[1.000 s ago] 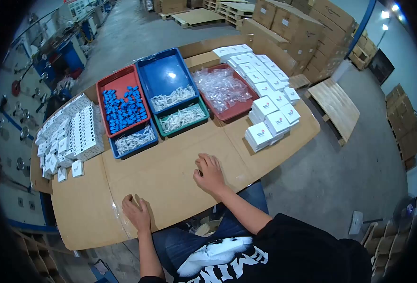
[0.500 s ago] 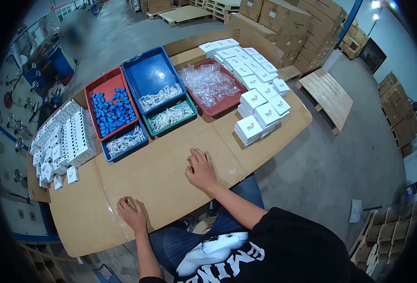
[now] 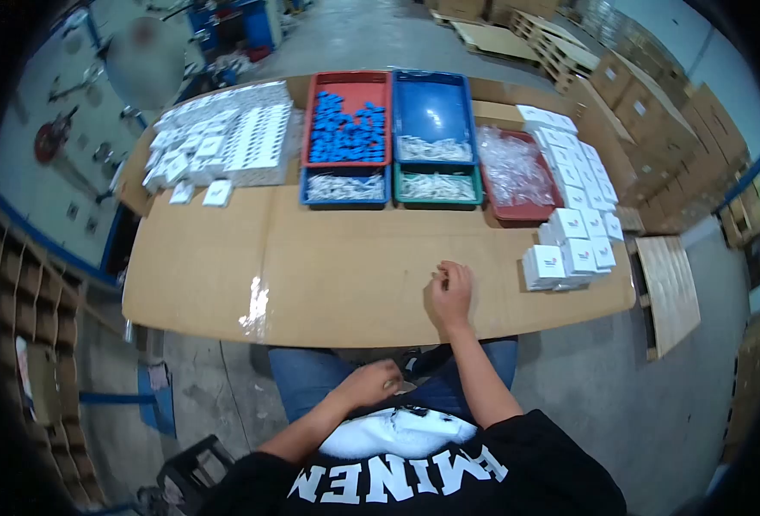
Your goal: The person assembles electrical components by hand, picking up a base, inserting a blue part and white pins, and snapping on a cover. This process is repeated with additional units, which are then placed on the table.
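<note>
The right hand (image 3: 451,297) lay half-open on the cardboard sheet (image 3: 345,275), the left hand (image 3: 369,383) (its grip impossible to tell) was over the lap (image 3: 307,374), and stacked printed white boxes (image 3: 545,263) stood right, where a knock could have toppled them.

Bare grey concrete floor (image 3: 363,47) spreads around a cardboard-covered table (image 3: 337,275). Pallets (image 3: 552,43) and stacked brown cartons (image 3: 646,112) stand beyond its right side, near a pale wall (image 3: 655,26). Left, a blue-edged panel (image 3: 36,172) faces what seems to be wooden shelving (image 3: 36,301).
</note>
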Demonstrator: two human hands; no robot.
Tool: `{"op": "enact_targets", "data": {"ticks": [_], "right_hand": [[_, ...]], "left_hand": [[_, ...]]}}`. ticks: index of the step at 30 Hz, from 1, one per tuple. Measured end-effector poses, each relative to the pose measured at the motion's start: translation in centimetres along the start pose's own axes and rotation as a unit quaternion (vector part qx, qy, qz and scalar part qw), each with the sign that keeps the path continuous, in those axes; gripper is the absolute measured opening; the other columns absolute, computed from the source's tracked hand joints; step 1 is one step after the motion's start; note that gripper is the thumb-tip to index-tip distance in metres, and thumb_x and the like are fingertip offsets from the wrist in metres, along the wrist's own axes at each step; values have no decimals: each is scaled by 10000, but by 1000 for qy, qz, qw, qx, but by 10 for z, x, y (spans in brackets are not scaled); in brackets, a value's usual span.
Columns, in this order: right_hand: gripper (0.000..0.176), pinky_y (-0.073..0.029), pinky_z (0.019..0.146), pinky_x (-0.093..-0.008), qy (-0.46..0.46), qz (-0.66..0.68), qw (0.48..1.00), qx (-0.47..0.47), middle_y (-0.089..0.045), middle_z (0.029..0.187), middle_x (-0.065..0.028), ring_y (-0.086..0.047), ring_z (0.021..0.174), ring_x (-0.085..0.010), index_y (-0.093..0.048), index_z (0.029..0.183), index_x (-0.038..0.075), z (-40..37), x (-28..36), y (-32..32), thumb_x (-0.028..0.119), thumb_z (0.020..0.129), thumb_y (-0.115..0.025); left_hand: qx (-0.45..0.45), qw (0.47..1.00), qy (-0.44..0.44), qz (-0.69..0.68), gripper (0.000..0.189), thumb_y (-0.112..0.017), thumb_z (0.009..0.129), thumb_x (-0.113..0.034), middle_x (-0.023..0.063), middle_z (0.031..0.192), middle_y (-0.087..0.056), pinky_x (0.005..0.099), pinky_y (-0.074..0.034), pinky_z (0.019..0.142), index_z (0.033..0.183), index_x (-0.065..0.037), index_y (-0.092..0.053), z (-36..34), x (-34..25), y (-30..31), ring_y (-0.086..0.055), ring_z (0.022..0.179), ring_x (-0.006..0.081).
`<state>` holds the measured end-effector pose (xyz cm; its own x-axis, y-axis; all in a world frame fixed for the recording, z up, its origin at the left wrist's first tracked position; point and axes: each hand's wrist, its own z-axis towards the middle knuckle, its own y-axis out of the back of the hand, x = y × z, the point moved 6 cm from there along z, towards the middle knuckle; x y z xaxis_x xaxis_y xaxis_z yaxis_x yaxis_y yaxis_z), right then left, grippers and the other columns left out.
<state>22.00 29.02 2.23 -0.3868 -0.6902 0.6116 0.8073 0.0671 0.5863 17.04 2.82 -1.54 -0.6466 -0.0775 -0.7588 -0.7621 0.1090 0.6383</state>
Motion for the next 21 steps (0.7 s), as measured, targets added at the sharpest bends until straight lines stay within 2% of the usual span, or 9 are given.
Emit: {"op": "enact_targets", "data": {"ticks": [2, 4, 11, 13, 15, 16, 17, 19, 21], "right_hand": [[178, -431, 1141, -545, 11, 13, 1000, 0, -715, 1086, -138, -673, 1078, -351, -680, 1043, 41, -6, 11, 1, 68, 867, -675], [134, -507, 1034, -478, -43, 62, 997, 19, -719, 1021, -140, -682, 1009, -353, -692, 1017, 33, -15, 16, 10, 39, 885, -671], [108, -559, 801, -327, -86, 129, 977, 143, -723, 922, -139, -717, 862, -209, -689, 1087, 0, -40, 6, 69, 35, 993, -648], [71, -558, 769, -348, -104, 89, 969, 205, -706, 870, -135, -702, 820, -216, -681, 1045, -1, -57, -1, 110, 44, 995, -658], [72, -555, 739, -366, -31, -3, 985, 171, -662, 872, -133, -663, 773, -256, -658, 1045, -5, -85, -13, 156, 34, 986, -653], [65, -520, 765, -365, -20, 5, 993, 119, -661, 903, -147, -636, 806, -253, -646, 1030, -31, -101, -13, 180, -11, 972, -625], [63, -515, 802, -378, -64, -10, 994, 90, -658, 935, -155, -625, 844, -272, -628, 1026, -35, -140, -58, 200, -6, 986, -588], [147, -540, 765, -351, -210, -104, 969, 78, -714, 963, -158, -680, 843, -245, -667, 1056, -43, -219, -135, 236, 82, 1012, -603], [148, -540, 764, -351, -220, -95, 965, 105, -714, 962, -158, -681, 842, -244, -667, 1056, -42, -194, -145, 208, 84, 1013, -603]], "left_hand": [[-39, 999, 35, 1, 360, -668, 982, -309, 162, 1194, -722, 461, -551, 981, 1297, -137, -706, -2, 25, -8, -698, 1102, 392], [193, 973, 124, -12, 459, -643, 981, -417, 176, 1259, -737, 484, -545, 983, 1339, -140, -721, -1, 40, -35, -696, 1146, 396], [309, 942, 129, 4, 530, -628, 983, -495, 218, 1210, -759, 506, -544, 941, 1214, -42, -777, 43, 68, -87, -724, 1108, 375], [360, 928, 99, 9, 507, -639, 982, -484, 214, 1190, -766, 524, -544, 909, 1188, -44, -786, 48, 71, -105, -729, 1064, 375], [392, 919, -5, 32, 499, -637, 983, -468, 225, 1171, -768, 537, -542, 904, 1159, -28, -791, 68, 97, -161, -724, 1051, 391], [437, 894, 61, 77, 547, -640, 987, -463, 190, 1302, -738, 514, -534, 971, 1274, -10, -746, 64, 84, -142, -702, 1157, 345], [418, 906, 39, 56, 447, -592, 1003, -373, 236, 1181, -765, 544, -538, 926, 1164, -5, -787, 65, 90, -156, -720, 1073, 401], [446, 894, 15, 40, 423, -595, 986, -328, 236, 1223, -752, 533, -543, 940, 1179, -4, -787, 64, 79, -154, -718, 1090, 396], [437, 899, 7, 25, 407, -599, 978, -312, 240, 1216, -753, 528, -545, 936, 1163, -3, -788, 66, 79, -155, -717, 1089, 398]]}}
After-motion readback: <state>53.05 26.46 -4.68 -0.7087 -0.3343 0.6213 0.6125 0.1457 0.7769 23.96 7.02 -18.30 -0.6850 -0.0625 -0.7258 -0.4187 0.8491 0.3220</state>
